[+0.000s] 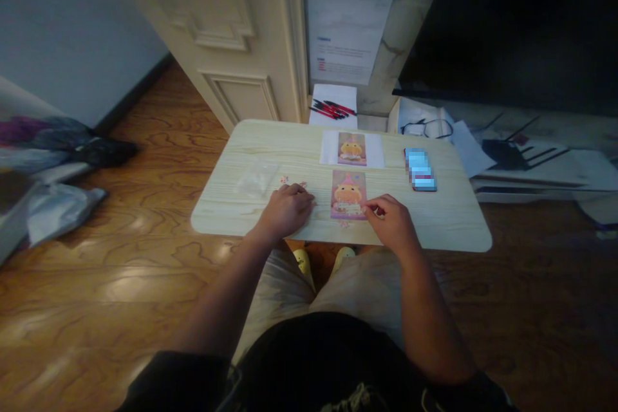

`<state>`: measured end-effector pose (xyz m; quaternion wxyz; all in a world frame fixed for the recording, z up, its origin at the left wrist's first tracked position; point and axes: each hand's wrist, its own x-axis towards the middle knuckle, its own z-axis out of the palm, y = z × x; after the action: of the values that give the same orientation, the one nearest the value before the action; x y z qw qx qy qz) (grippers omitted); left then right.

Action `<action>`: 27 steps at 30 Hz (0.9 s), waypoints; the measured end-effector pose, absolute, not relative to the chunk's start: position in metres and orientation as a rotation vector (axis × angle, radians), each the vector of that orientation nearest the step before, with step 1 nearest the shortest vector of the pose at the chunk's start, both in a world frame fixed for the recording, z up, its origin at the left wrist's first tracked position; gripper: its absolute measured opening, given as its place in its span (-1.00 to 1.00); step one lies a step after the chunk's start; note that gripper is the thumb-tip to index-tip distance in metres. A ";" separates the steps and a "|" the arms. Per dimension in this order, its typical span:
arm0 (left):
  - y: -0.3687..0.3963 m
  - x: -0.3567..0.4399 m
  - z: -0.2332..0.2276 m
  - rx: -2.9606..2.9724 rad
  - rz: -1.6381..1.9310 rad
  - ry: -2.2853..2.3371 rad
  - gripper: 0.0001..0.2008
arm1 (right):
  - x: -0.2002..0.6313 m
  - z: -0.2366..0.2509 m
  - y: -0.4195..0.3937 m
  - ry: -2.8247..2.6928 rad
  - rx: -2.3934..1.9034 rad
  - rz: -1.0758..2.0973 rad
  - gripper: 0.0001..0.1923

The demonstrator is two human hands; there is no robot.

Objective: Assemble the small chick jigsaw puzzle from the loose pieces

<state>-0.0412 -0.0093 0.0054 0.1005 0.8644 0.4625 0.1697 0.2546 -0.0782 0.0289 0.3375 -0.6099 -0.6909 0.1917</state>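
Note:
A small pale wooden table [449, 222] stands in front of me. On it lies a pink card with a yellow cartoon figure [347, 194], apparently a puzzle. My right hand [392, 222] rests at the card's lower right corner, fingertips pinched on something tiny that I cannot make out. My left hand [286, 209] lies palm down on the table left of the card, fingers curled, near a few small loose pieces [284, 178]. A second matching picture on a white sheet [351, 149] lies farther back.
A clear plastic bag [255, 180] lies left of my hands. A phone [420, 169] sits at the table's right. Red and black pens [333, 109], eyeglasses [427, 128] and papers lie beyond the table. Bags [53, 161] sit on the wooden floor at left.

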 end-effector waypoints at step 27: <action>-0.012 0.045 0.013 2.095 0.666 1.067 -0.76 | 0.256 0.015 -0.071 -1.584 -1.633 0.737 -0.81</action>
<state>0.0448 -0.0119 0.0133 0.3417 0.8057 0.4104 0.2562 0.2561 -0.0713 0.0152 0.3662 -0.6355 -0.6162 0.2869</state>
